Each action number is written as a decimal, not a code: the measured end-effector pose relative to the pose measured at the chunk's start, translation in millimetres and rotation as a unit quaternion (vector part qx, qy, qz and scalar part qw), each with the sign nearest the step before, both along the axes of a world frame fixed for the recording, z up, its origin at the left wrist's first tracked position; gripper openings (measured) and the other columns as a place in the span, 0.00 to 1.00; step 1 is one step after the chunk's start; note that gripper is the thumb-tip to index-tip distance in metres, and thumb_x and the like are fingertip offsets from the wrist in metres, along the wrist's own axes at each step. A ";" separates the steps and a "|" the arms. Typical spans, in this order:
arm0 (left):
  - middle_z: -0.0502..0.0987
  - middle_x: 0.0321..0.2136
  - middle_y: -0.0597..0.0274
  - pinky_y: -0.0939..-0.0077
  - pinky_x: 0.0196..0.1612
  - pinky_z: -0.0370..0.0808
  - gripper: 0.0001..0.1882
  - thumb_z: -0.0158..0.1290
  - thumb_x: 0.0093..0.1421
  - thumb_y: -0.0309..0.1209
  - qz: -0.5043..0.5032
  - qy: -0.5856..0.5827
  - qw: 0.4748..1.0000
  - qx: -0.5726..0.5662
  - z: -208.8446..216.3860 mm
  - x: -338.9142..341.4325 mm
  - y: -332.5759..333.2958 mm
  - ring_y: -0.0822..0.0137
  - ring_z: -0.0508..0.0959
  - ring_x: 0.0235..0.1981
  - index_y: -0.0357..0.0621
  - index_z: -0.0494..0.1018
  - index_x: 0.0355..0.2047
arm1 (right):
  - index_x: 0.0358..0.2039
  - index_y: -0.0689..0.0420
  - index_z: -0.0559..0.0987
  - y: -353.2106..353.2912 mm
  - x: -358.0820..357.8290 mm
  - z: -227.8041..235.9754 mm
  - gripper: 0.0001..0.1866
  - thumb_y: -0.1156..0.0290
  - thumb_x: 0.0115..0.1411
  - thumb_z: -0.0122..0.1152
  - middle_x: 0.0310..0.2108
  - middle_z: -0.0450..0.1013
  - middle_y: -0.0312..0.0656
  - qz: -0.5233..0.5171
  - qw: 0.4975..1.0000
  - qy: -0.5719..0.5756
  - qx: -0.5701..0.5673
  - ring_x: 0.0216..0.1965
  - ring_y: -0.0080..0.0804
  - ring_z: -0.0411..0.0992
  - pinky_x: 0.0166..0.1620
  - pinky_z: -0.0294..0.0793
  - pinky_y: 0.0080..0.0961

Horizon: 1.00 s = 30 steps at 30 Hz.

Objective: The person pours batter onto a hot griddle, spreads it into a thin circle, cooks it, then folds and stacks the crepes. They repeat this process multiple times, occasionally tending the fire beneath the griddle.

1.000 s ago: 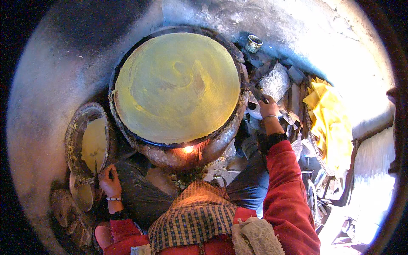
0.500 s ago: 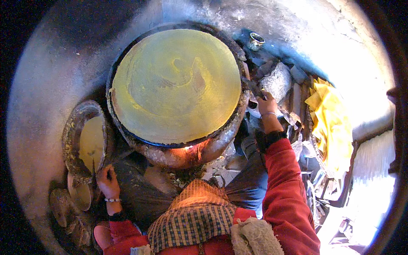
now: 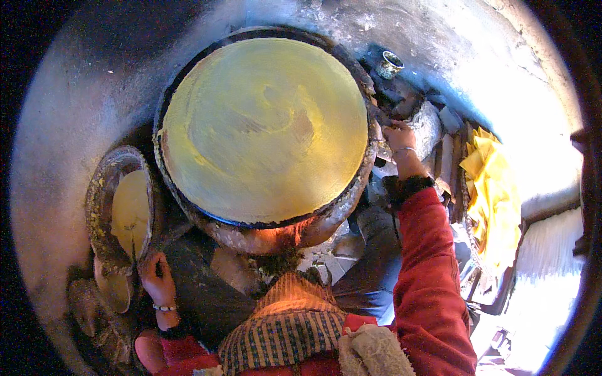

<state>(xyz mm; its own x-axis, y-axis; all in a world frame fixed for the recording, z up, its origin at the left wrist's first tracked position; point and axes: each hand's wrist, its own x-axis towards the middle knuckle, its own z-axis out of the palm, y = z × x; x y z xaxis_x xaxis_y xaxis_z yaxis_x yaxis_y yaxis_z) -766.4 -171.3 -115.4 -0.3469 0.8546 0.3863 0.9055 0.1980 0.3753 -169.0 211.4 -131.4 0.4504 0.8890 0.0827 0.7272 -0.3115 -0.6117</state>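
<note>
While the yellow batter sheet (image 3: 251, 144) lies over the round griddle (image 3: 352, 61), judge it soft, fragile, best held by its edge; your right hand (image 3: 400, 136) curls around a dark piece (image 3: 379, 116), but your left hand's (image 3: 158, 279) pinch, I cannot tell.

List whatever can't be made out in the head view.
In the head view:
- Right hand: whether it grips anything, hidden by its fingers.
- Left hand: whether it touches the thin handle in the bowl, blurred in shadow.
- Small cup: contents, too small and dark.
- Round stove: inside, hidden by its wall and the yellow layer.
</note>
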 end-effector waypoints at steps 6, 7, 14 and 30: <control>0.80 0.35 0.51 0.61 0.43 0.72 0.06 0.56 0.58 0.25 0.015 -0.062 0.998 -0.003 10.8 12.2 3.3 0.53 0.76 0.37 0.39 0.78 0.36 | 0.38 0.53 0.83 59.7 -8.6 26.6 0.19 0.57 0.46 0.69 0.37 0.80 0.41 0.038 0.999 0.004 0.001 0.37 0.36 0.77 0.43 0.74 0.31; 0.80 0.35 0.51 0.62 0.42 0.72 0.06 0.56 0.58 0.25 0.035 -0.090 0.995 -0.015 12.9 14.7 3.8 0.53 0.76 0.36 0.38 0.78 0.36 | 0.38 0.52 0.84 73.0 -10.6 31.5 0.19 0.55 0.47 0.69 0.38 0.80 0.42 0.089 0.993 -0.044 0.064 0.39 0.38 0.77 0.45 0.74 0.32; 0.79 0.33 0.51 0.61 0.39 0.73 0.04 0.55 0.58 0.22 -0.004 -0.029 0.999 -0.044 29.3 16.5 16.2 0.52 0.76 0.34 0.39 0.77 0.33 | 0.37 0.55 0.83 166.0 -45.1 58.1 0.18 0.57 0.51 0.67 0.32 0.80 0.40 0.122 0.983 -0.128 0.057 0.34 0.32 0.76 0.39 0.73 0.30; 0.79 0.34 0.54 0.60 0.43 0.70 0.07 0.53 0.54 0.21 -0.001 -0.052 0.996 -0.079 44.8 10.1 33.3 0.53 0.75 0.36 0.43 0.75 0.33 | 0.36 0.55 0.82 344.9 -238.7 115.5 0.26 0.42 0.54 0.59 0.39 0.77 0.44 0.363 0.847 -0.382 0.071 0.44 0.41 0.74 0.48 0.70 0.32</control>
